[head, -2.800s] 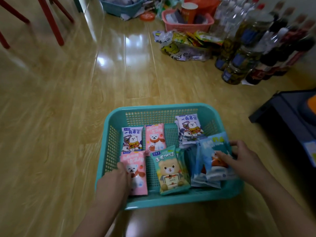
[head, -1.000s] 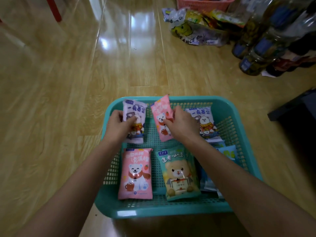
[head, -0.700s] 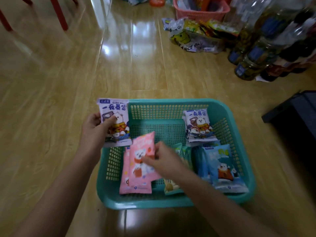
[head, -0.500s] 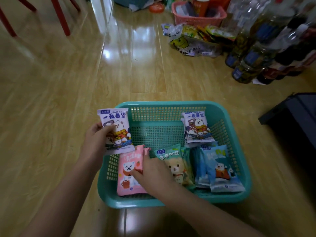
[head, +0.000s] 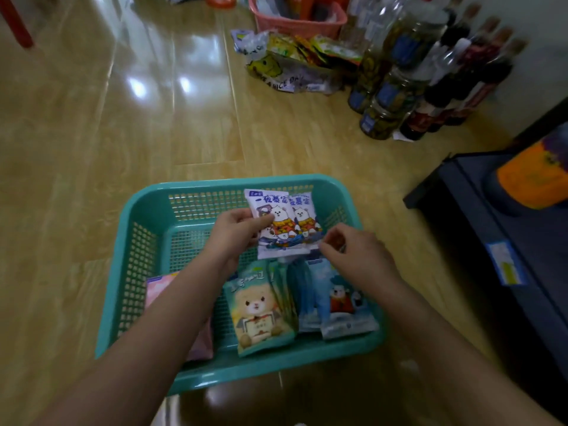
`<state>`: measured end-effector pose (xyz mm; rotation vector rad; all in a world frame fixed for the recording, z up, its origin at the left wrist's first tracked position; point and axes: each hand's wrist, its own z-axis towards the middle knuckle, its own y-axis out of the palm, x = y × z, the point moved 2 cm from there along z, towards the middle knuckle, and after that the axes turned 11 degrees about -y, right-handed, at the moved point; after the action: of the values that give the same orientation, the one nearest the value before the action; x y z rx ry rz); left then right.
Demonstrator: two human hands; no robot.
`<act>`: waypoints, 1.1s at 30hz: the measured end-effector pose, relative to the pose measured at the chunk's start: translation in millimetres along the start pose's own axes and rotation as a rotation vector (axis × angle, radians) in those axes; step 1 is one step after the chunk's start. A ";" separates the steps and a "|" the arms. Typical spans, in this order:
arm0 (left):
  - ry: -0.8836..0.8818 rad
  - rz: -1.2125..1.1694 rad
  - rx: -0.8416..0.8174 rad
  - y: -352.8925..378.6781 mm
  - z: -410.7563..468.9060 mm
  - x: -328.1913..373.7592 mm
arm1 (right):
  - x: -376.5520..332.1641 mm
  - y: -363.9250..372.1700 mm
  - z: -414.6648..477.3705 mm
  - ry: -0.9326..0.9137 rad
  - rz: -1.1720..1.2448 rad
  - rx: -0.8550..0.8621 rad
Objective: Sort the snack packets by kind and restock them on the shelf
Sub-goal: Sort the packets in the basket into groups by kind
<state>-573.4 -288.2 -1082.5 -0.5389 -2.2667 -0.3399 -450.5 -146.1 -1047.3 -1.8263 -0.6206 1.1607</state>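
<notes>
The white packet is gripped along its left edge by the left hand, thumb on its face. It sits over the far right of the green basket, half covering a matching packet of the same kind. Both packets run lengthwise away from the person, printed tops at the far end, with the held one offset to the left. To square the pair up, it would need to slide right. The right hand is just beside their near right corner, fingers curled and thumb close to forefinger. Whether it pinches an edge or only hovers cannot be told. Nearer the person lie a green packet and blue packets, each overlapping others of its colour. A pink packet is mostly hidden under the left forearm. How many lie in each stack is unclear. Beyond the basket, on the floor, stand bottles and a pink basket. A dark unit at right is cut off by the frame, and it may be the shelf.
</notes>
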 end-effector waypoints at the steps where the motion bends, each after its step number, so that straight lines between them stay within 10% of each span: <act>1: -0.003 -0.001 0.003 11.7 6.0 -2.7 | 12.0 -5.8 -0.7 0.028 -0.002 0.034; 14: 0.296 0.998 0.518 44.9 31.2 9.1 | 64.9 2.2 -5.0 0.124 0.078 0.248; 20: 0.614 0.550 0.528 -41.3 -27.4 -4.2 | 76.1 20.6 -10.5 0.245 0.467 0.211; 25: 0.384 0.499 0.820 -130.3 -63.9 -44.5 | 77.5 41.4 -20.8 0.400 1.024 0.049; 33: -0.029 -0.056 0.256 -162.1 -60.5 -67.7 | 89.2 45.8 -20.2 0.347 1.309 -0.087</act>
<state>-571.3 -472.8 -1104.1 -0.3500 -2.3115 -0.0663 -394.5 -109.1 -1124.5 -2.4539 0.9058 1.4962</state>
